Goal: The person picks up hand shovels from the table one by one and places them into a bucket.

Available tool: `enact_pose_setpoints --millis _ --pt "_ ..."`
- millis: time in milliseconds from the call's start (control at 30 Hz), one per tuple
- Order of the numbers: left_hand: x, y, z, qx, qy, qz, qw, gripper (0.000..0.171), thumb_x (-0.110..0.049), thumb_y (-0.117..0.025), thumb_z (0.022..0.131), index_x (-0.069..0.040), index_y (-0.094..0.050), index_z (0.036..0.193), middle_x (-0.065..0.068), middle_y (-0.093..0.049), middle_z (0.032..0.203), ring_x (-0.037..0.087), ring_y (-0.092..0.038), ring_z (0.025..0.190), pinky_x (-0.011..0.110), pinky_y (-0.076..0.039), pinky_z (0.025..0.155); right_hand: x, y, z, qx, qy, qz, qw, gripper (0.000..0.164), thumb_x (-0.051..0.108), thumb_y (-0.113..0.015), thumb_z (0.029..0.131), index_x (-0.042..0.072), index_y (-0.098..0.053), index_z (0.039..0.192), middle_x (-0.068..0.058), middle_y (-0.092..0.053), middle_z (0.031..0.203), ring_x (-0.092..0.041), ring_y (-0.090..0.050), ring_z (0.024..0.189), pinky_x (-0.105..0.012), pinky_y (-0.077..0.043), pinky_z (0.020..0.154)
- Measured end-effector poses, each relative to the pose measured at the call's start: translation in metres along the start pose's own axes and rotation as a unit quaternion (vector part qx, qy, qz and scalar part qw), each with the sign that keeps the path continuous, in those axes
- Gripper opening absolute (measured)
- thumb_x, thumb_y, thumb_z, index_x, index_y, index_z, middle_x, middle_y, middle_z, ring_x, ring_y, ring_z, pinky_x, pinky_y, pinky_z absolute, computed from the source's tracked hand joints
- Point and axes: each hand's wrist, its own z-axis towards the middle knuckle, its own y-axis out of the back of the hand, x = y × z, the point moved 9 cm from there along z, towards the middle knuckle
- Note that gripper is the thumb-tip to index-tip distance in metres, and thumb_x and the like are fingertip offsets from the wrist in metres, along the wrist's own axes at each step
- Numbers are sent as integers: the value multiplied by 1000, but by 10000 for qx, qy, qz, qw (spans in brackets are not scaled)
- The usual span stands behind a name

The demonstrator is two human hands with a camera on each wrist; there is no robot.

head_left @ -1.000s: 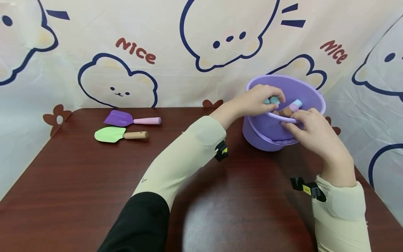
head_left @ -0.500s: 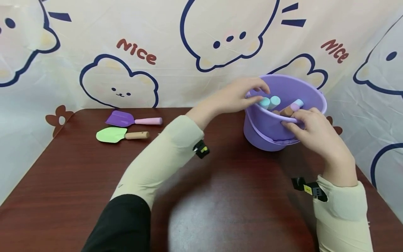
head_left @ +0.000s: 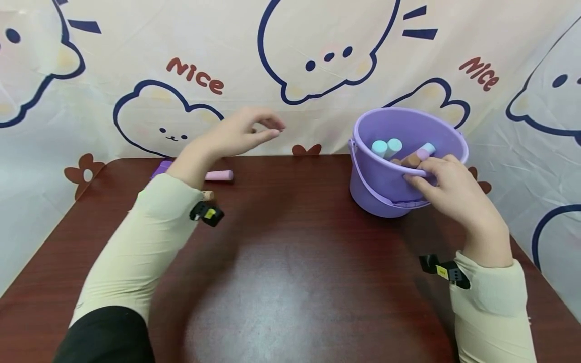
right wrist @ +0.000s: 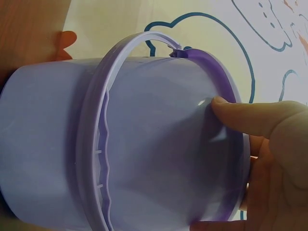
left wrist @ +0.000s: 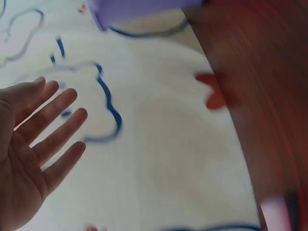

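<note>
A purple bucket [head_left: 376, 184] stands tilted on the table at the right, its handle [right wrist: 91, 139] hanging down the near side. My right hand [head_left: 458, 189] grips its near rim, thumb outside and fingers inside. Two light-blue rounded ends [head_left: 387, 147] stick up inside the bucket; beside them lies a brown piece with a lilac end [head_left: 417, 157] and a light-blue end. My left hand [head_left: 238, 131] hangs in the air left of the bucket, holding nothing, its fingers loosely spread in the left wrist view. Under that arm are a trowel with a pink handle [head_left: 220, 175] and one with a wooden handle [head_left: 208, 195], both mostly hidden.
The dark reddish-brown table [head_left: 281, 282] reaches back to a cream cloth [head_left: 254, 96] printed with cartoon outlines, which hangs along the back and both sides. Black straps with small cameras sit on both wrists.
My left hand has come out of the bucket and moved left through the air, covering most of the two trowels. The right hand has stayed on the rim.
</note>
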Motion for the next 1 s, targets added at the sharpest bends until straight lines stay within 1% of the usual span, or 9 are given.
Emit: enact_pose_setpoints --millis 67,167,300,433,533,633,800,933,1000 --pt "21 3 -8 131 326 78 9994 29 -20 -57 102 -5 -64 125 14 -66 126 28 -60 121 50 -45 107 0 0 1 8 6 -1 10000 23 17 -66 95 7 -59 75 -5 -52 65 -24 -40 82 -37 -31 67" --pt "51 -1 -17 509 864 155 9948 30 -20 -55 102 -4 -65 125 16 -67 125 32 -61 120 52 -47 104 -1 0 0 13 -24 -16 10000 22 18 -67 95 7 -60 77 -6 -54 66 -24 -40 82 -36 -32 66" --pt "81 -10 -25 889 1357 164 9866 31 -20 -55 103 -3 -64 126 19 -65 127 36 -61 119 53 -46 104 -2 1 -2 23 -83 -39 10000 19 18 -67 94 6 -63 80 -6 -54 68 -23 -39 83 -36 -33 65" --pt "107 -15 -32 990 1669 -9 9810 31 -19 -54 103 -1 -62 127 21 -65 125 37 -59 118 54 -43 107 0 2 -2 -9 -15 -16 10000 19 17 -67 94 6 -63 80 -5 -52 66 -22 -39 82 -34 -31 66" --pt "124 -19 -36 1061 1895 -157 9760 32 -19 -49 105 2 -60 126 24 -64 124 39 -58 118 55 -42 107 1 0 -2 -30 33 17 10000 19 17 -67 94 7 -62 78 -4 -51 66 -21 -39 82 -33 -30 67" --pt "140 -23 -40 1090 2048 -220 9725 34 -19 -49 105 5 -59 127 26 -63 125 41 -57 119 55 -41 108 0 0 -1 -36 28 9 10000 20 17 -67 94 8 -62 78 -4 -51 66 -22 -39 82 -33 -30 67" --pt "167 -27 -52 1122 2383 -275 9643 38 -19 -60 99 4 -58 130 26 -58 133 40 -51 124 58 -36 111 -1 -1 -1 -12 -11 24 10000 20 17 -67 94 7 -62 78 -5 -51 66 -22 -39 83 -35 -30 68" --pt "179 -30 -61 1207 2573 -317 9582 47 -26 -68 95 1 -57 131 25 -55 137 39 -48 127 59 -34 112 -1 -1 -1 -17 -32 34 10000 19 17 -67 94 7 -63 79 -5 -52 67 -22 -39 83 -35 -30 68" --pt "183 -33 -62 1264 2592 -258 9572 50 -30 -70 93 0 -57 131 24 -55 137 38 -48 127 58 -34 112 -1 -1 -1 -23 -50 33 10000 19 17 -68 94 7 -63 79 -5 -52 67 -22 -39 83 -35 -30 67"
